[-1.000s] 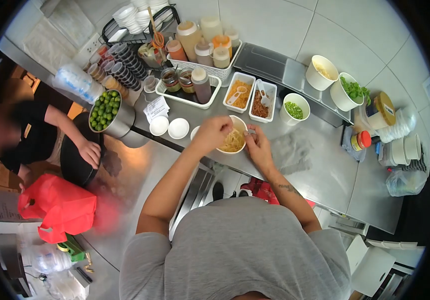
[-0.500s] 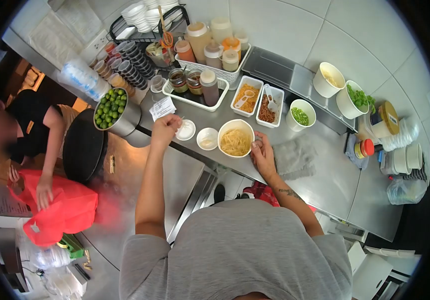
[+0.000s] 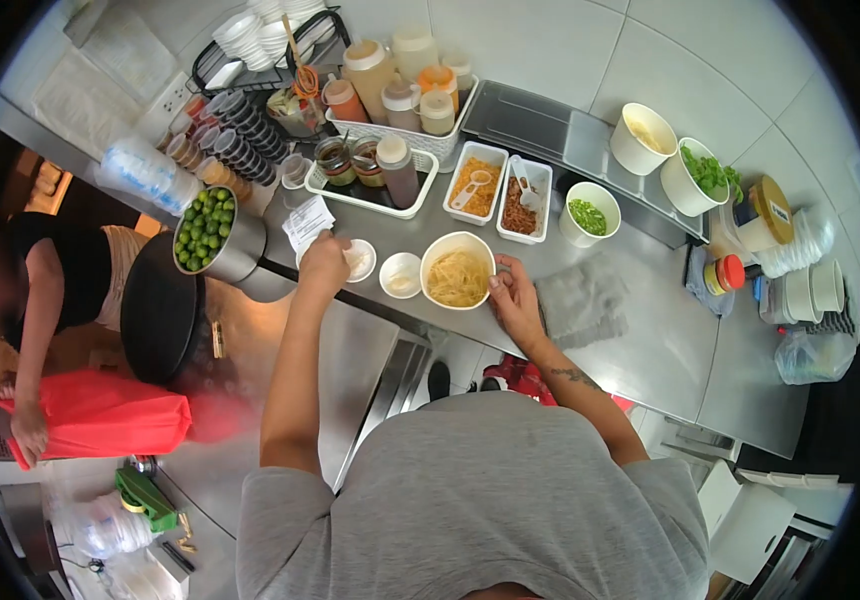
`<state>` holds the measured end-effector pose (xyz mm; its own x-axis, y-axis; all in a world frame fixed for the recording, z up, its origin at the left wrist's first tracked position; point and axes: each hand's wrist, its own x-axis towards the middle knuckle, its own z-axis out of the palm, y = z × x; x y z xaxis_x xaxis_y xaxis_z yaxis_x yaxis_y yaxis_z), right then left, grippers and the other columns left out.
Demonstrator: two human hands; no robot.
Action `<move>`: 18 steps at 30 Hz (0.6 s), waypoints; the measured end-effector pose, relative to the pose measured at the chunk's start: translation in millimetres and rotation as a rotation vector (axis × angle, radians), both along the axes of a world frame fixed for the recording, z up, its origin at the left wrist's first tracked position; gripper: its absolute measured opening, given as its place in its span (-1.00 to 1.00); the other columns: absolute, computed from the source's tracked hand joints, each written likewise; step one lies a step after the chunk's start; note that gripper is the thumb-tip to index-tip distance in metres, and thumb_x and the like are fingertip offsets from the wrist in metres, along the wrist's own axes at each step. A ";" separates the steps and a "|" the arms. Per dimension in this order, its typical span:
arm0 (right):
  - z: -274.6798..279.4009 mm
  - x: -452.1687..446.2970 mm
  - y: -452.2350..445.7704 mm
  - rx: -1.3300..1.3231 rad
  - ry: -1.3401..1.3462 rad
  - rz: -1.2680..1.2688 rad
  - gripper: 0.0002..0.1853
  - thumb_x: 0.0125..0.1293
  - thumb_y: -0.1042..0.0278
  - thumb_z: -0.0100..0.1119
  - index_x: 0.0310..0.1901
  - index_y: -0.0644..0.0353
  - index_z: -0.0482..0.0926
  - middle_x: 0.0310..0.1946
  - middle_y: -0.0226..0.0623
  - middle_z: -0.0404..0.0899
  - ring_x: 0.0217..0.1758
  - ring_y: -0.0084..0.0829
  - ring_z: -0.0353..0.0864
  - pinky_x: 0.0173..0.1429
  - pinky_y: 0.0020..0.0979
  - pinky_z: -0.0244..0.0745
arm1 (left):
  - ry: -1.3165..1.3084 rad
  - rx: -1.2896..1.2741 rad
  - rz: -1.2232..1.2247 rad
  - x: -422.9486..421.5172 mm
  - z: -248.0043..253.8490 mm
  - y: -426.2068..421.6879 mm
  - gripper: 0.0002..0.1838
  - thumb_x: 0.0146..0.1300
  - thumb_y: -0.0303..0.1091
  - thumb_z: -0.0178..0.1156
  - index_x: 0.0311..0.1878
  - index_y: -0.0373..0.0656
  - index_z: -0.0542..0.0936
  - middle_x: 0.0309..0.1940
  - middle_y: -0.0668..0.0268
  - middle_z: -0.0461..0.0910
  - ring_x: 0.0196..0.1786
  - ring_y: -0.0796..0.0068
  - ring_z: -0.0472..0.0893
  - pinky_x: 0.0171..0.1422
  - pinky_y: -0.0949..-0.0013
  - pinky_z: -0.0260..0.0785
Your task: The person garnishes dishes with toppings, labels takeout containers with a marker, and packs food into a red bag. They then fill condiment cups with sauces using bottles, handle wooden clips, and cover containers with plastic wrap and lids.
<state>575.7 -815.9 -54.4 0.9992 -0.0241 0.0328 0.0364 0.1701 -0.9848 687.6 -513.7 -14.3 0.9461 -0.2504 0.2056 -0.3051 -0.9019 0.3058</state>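
Observation:
A white paper bowl of pale yellow noodles (image 3: 457, 278) sits near the counter's front edge. At its right side, my right hand (image 3: 516, 302) grips the wall, thumb near the rim. My left hand (image 3: 324, 264) is over the left edge of a small white cup with white contents (image 3: 358, 260), its fingers pinched together; what they hold is hidden. A second small white cup (image 3: 400, 275) stands between that cup and the noodle bowl. Just behind my left hand lies a printed paper slip (image 3: 307, 222).
Behind are tubs of orange bits (image 3: 477, 180) and brown bits (image 3: 522, 208), a cup of chopped greens (image 3: 588, 214) and sauce bottles (image 3: 398, 170). A grey cloth (image 3: 582, 300) lies right; limes fill a pot (image 3: 240, 245) left. A co-worker handles a red bag (image 3: 115, 412).
My left hand has moved from above the noodles left to the small cup. My right hand stays at the bowl. The co-worker's arm has moved down to the red bag, which has shifted.

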 end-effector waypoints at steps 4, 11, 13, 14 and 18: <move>-1.8 0.2 0.4 -0.020 0.010 -0.008 -0.59 0.37 0.27 0.08 0.14 0.28 0.28 -0.55 -0.52 0.33 -0.47 -0.74 0.26 -0.36 -0.66 0.17 | 0.120 -0.248 -0.207 -21.6 60.8 -41.6 -0.88 0.10 -0.52 0.12 -0.30 -0.22 0.61 -0.38 0.09 0.50 -0.29 0.06 0.55 -0.21 0.13 0.39; 2.6 0.1 0.7 -0.018 0.008 -0.003 -0.60 0.36 0.27 0.09 0.13 0.26 0.29 -0.55 -0.53 0.33 -0.47 -0.74 0.26 -0.37 -0.66 0.17 | 0.275 0.227 -0.681 -38.5 37.5 -127.2 -0.89 -0.01 -0.44 0.17 -0.37 -0.20 0.58 -0.44 0.13 0.54 -0.24 0.07 0.53 -0.15 0.10 0.39; 3.0 -0.6 1.4 -0.019 0.004 -0.005 -0.60 0.36 0.27 0.09 0.12 0.26 0.29 -0.55 -0.53 0.32 -0.47 -0.74 0.25 -0.37 -0.66 0.16 | 0.345 0.240 -0.732 -34.7 34.9 -129.8 -0.89 -0.03 -0.46 0.17 -0.37 -0.21 0.57 -0.45 0.12 0.56 -0.25 0.05 0.54 -0.17 0.10 0.38; 2.6 -0.2 0.9 -0.020 0.001 -0.008 -0.60 0.36 0.27 0.09 0.12 0.26 0.29 -0.55 -0.53 0.32 -0.47 -0.74 0.25 -0.37 -0.66 0.16 | 0.380 0.248 -0.759 -32.1 33.7 -131.3 -0.89 -0.04 -0.47 0.16 -0.38 -0.21 0.56 -0.46 0.12 0.57 -0.26 0.04 0.54 -0.18 0.09 0.38; -2.2 1.1 0.0 -0.012 0.003 -0.009 -0.61 0.36 0.27 0.10 0.12 0.26 0.30 -0.56 -0.53 0.31 -0.47 -0.74 0.24 -0.37 -0.66 0.16 | 0.346 -0.113 -0.708 -21.4 40.1 -114.3 -0.91 0.01 -0.48 0.18 -0.36 -0.21 0.55 -0.48 0.16 0.57 -0.39 0.20 0.55 -0.30 0.24 0.37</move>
<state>576.8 -815.9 -56.6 0.9990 -0.0323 0.0299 0.0346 0.1581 -0.9868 666.3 -628.1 25.8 0.5842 -0.8115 -0.0110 -0.6655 -0.4868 0.5658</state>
